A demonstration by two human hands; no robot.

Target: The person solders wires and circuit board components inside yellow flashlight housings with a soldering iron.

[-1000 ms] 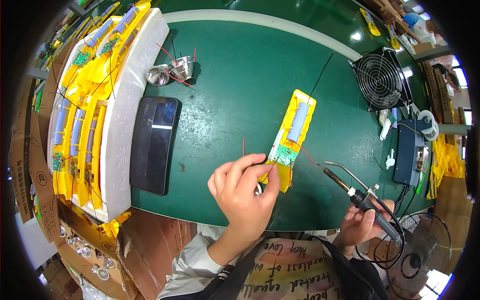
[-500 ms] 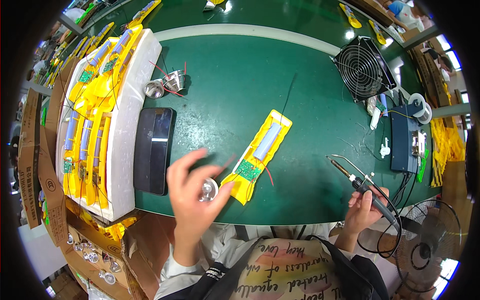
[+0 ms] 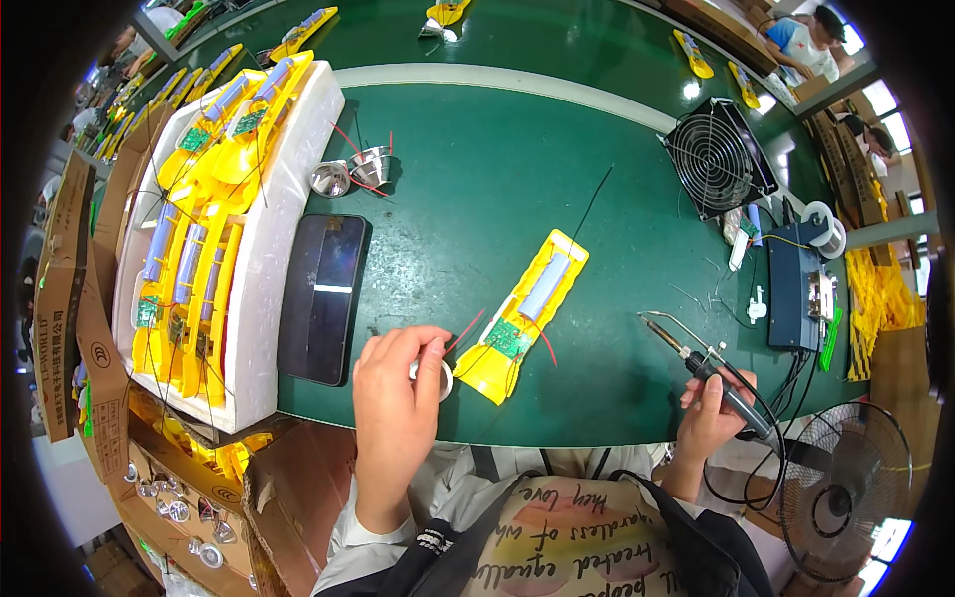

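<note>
My left hand (image 3: 398,383) is closed on a small silvery lamp reflector (image 3: 446,384) near the table's front edge; its fingers hide most of the reflector. A red wire sticks out beside the fingertips. Just right of it lies a yellow plastic housing (image 3: 484,378), slanting away from me. In the housing sit a green circuit board (image 3: 509,339) and a lilac battery cell (image 3: 545,287), with a black wire running off the far end and a red wire at the right. My right hand (image 3: 711,413) grips a soldering iron (image 3: 704,370), its tip pointing up and left, apart from the housing.
At left, a white foam box (image 3: 274,298) holds several yellow housings, next to a black phone (image 3: 323,298). Two reflectors (image 3: 350,174) lie behind the phone. Far right are a black square fan (image 3: 718,157), a blue-grey soldering station (image 3: 796,289), a solder spool (image 3: 828,229) and wire scraps.
My left hand has gone from spread fingers to closed on the reflector. The soldering iron stays in my right hand. The whole view has shifted slightly.
</note>
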